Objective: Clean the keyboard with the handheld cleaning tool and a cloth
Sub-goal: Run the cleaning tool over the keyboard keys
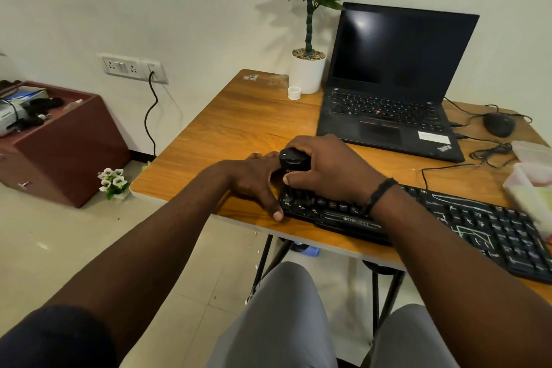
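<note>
A black keyboard point(466, 224) lies along the front edge of the wooden table point(239, 125), running off to the right. My right hand point(328, 170) grips a small black handheld cleaning tool point(292, 160) and holds it down on the keyboard's left end. My left hand point(257, 179) rests on the table against the keyboard's left edge, thumb down at its front corner. White marks or debris show on the keys further right. I see no cloth that I can pick out.
An open black laptop point(394, 84) stands behind the keyboard, with a mouse point(498, 124) and cables to its right. A potted plant point(307, 69) and a small white cap point(294, 92) sit at the back. Blurred plastic containers point(528, 185) are at the right edge.
</note>
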